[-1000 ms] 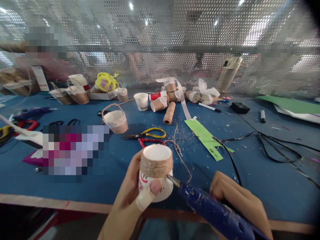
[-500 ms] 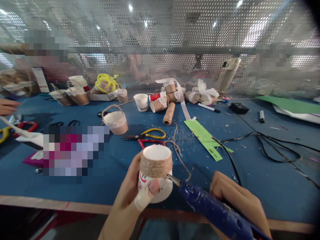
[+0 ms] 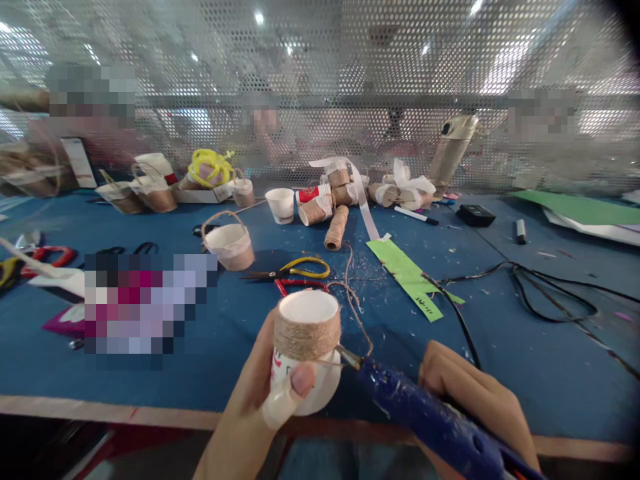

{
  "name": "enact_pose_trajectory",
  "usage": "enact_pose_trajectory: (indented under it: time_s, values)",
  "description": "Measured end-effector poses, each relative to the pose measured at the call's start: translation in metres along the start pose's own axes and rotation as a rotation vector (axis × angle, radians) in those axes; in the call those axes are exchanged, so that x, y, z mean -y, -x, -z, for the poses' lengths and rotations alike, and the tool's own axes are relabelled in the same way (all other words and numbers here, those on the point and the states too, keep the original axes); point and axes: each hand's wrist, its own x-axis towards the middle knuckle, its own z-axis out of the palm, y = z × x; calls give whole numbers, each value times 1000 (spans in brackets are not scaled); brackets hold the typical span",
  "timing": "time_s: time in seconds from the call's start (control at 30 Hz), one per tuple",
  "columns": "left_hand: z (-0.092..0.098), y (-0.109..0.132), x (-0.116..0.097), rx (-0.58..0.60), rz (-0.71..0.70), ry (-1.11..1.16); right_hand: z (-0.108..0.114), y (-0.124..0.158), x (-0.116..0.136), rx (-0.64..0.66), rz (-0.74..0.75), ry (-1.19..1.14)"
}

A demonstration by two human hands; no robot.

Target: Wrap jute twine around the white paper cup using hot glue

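Observation:
My left hand [image 3: 270, 380] is closed around a white paper cup [image 3: 320, 390], its thumb across the front with a strip of tape on it. Jute twine [image 3: 306, 339] is wound around the cup's upper part. My right hand [image 3: 465, 387] grips a blue hot glue gun [image 3: 430, 417], whose metal nozzle points at the cup's right side, just under the wound band. A loose strand of twine runs past the nozzle and back across the table toward a twine spool [image 3: 337, 228]. The cup's mouth faces up, slightly tilted.
Yellow-handled scissors [image 3: 305, 268] and a red-handled tool lie behind the cup. A small twine-handled basket [image 3: 231, 245] stands left of them. A green paper strip [image 3: 405, 280] and a black cable [image 3: 530, 300] lie to the right. Wrapped cups and a bottle [image 3: 453, 153] stand at the back.
The cup and my left hand have shifted slightly left and turned a little. A strand of twine now shows across the cup below the band, near the nozzle.

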Motion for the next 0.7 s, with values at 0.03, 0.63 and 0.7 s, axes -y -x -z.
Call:
enact_pose_trajectory:
  time_s: [0.03,0.63,0.7]
  values:
    - [1,-1,-1,0,22,9,0,0,0,-3,1,6]
    - [10,-6,9,47,91,61,3,0,-4,36,12,-37]
    - [10,-5,7,66,112,61,5,-2,-4,63,13,-27]
